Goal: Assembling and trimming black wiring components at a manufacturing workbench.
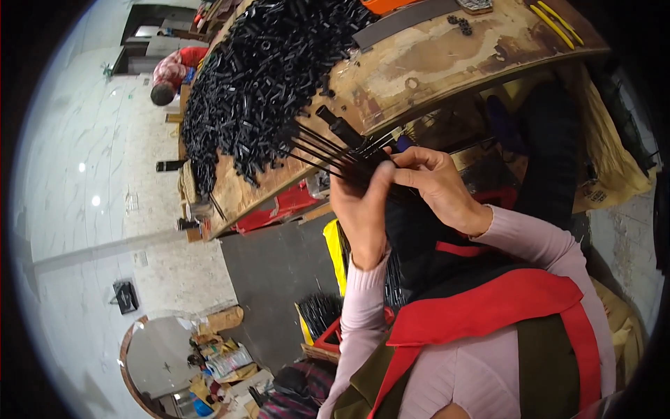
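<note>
Fanning out from both hands, a bundle of thin black rods [328, 150] was held just off the near edge of the desk [433, 66]. Its long axis ran from the hands up and to the left, with the free ends spread and pointing toward a heap of short black tubes [258, 77]. The left hand [363, 209] was closed around the gathered lower ends, thumb raised against them. The right hand [436, 185] had its grip pinched together on the same bundle from the right, fingers curled over the rods. One rod carried a thicker black sleeve [338, 126] near its tip.

The desk was a worn, stained wooden board, curved by the lens. The heap of tubes covered its left portion. A grey flat strip [405, 21] and two yellow-handled tools [555, 24] lay toward its far side.

Below the desk were a red crate [279, 206], a yellow container [336, 255] and a dark grey floor [272, 279]. A further batch of black rods [319, 311] stood in a bin by the person's lap. White, glossy, marbled tiling [91, 174] lay to the left. Another person in a red and pink top [174, 73] was bent over at the far end.
</note>
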Demonstrator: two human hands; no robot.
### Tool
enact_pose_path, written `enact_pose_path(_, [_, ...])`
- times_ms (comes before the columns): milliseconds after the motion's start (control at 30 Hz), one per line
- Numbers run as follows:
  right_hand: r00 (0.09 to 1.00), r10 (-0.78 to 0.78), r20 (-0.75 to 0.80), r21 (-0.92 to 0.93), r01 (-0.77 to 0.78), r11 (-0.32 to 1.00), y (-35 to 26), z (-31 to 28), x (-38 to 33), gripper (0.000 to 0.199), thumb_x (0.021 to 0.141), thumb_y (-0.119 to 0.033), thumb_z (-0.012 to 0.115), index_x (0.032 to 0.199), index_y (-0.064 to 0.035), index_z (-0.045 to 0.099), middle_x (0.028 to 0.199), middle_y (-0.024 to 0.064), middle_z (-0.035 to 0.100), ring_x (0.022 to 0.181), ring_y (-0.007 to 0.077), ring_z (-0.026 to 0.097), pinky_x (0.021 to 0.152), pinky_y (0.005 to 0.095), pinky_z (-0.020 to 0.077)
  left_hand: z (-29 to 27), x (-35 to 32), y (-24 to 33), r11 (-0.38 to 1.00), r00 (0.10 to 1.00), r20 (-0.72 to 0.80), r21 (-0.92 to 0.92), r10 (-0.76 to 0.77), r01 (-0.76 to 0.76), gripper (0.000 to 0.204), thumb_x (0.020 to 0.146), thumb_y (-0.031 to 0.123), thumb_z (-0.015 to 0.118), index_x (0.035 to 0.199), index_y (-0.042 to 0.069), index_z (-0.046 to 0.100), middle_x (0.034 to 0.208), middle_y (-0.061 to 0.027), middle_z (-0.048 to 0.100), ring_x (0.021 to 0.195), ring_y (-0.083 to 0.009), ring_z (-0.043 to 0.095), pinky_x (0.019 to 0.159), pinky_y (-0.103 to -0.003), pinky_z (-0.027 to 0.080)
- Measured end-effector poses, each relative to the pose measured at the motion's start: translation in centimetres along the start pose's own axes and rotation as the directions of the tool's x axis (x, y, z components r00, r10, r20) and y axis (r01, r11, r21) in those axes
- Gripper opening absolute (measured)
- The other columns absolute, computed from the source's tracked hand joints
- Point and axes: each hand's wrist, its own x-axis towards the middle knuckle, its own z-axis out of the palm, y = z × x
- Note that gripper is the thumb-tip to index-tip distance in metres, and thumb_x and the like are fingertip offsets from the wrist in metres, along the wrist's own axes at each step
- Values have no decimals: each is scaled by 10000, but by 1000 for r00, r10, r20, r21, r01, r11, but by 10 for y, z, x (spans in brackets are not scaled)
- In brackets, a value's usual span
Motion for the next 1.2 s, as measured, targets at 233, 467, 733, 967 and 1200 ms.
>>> enact_pose_path(233, [998, -13, 61, -96, 19, 995, -5, 8, -24, 140, 855, -63, 732, 970, 13, 709, 949, 33, 694, 854, 78, 629, 793, 208, 504, -11, -20, 15, 984, 998, 44, -173, -43, 50, 271, 841, -34, 710, 1095, -20, 617, 1007, -106, 708, 900, -162, 666, 849, -275, 524])
enact_pose_path(467, [997, -47, 56, 6, 47, 999, -6, 11, -35, 201, 860, -11, 711, 1057, 9, 674, 1011, 52, 687, 925, 111, 641, 862, 232, 508, -4, -37, 20, 998, 998, -11, 36, 55, -55, 227, 866, -9, 703, 1079, -41, 632, 999, -109, 711, 905, -145, 664, 844, -267, 517])
enact_pose_path(733, [987, 73, 140, 101, -88, 991, -3, 0, -20, 172, 872, -35, 712, 1034, -3, 666, 1022, 49, 677, 942, 111, 632, 883, 245, 497, -3, -33, 9, 987, 990, -53, 100, 132, -126, 228, 873, -3, 702, 1082, -44, 621, 1016, -114, 709, 906, -138, 665, 840, -259, 515])
enact_pose_path(967, [994, -64, 91, -43, 69, 997, 6, 5, -17, 102, 873, -8, 702, 959, -40, 657, 980, 9, 652, 942, 88, 603, 837, 223, 476, -20, -12, 5, 978, 994, 48, -181, -96, 103, 282, 832, -30, 726, 1084, 11, 608, 999, -93, 702, 904, -165, 671, 846, -282, 525])
enact_pose_path(1200, [996, -42, 75, -5, 43, 999, 4, 1, -5, 143, 863, -25, 716, 991, -8, 653, 1056, 45, 660, 956, 106, 622, 887, 244, 491, -12, -7, 1, 992, 999, 2, -124, -36, 36, 249, 849, -30, 711, 1078, -9, 614, 1011, -88, 699, 902, -147, 665, 826, -260, 522])
